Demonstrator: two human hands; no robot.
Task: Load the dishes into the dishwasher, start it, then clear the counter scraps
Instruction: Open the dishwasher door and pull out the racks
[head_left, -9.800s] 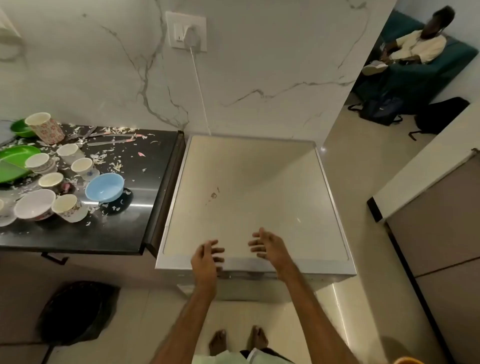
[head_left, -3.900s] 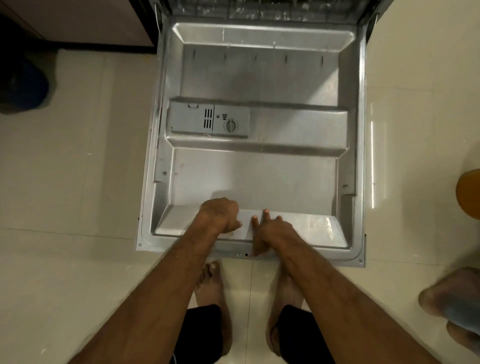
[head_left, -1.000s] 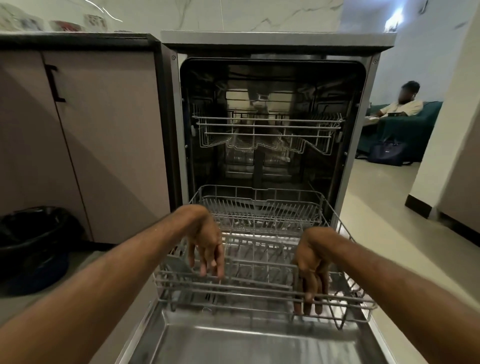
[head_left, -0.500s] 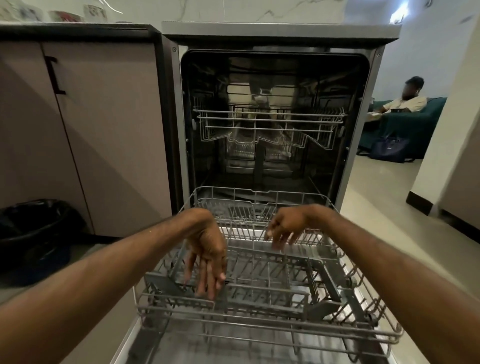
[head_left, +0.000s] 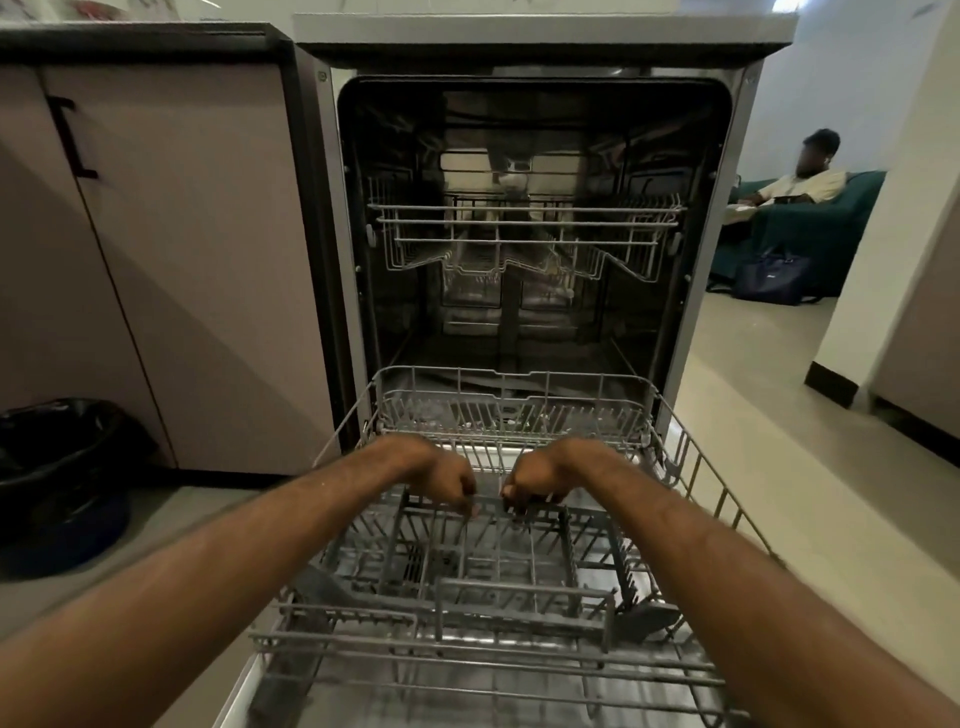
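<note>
grey wire fills the lower part of our view: the lower rack (head_left: 498, 660) of the dishwasher (head_left: 727, 218) is drawn out over the lowered door (head_left: 236, 696), with its front rail nearest us. in the middle of the rack sits a taller wire basket (head_left: 483, 566), and both our hands are on its top bar (head_left: 488, 500). our left hand (head_left: 441, 478) has its knuckles up and its fingers curled down over the bar. our right hand (head_left: 537, 478) grasps the same bar just beside it, and a short stretch of bar shows between the two. our forearms reach in from the bottom corners, over the rack's front rail.

inside the dark tub the upper rack (head_left: 524, 234) sits pushed in, well above the lower one. left of the dishwasher and right against it is a pale cabinet (head_left: 208, 260) with a black handle (head_left: 72, 137), under the dark edge of the counter (head_left: 140, 36). a bin (head_left: 57, 467) with a black liner stands on the floor in front of the cabinet. past the dishwasher's right side, well back, a person (head_left: 800, 182) sits on a green sofa (head_left: 831, 228), with a dark bag (head_left: 774, 280) on the floor before it.
</note>
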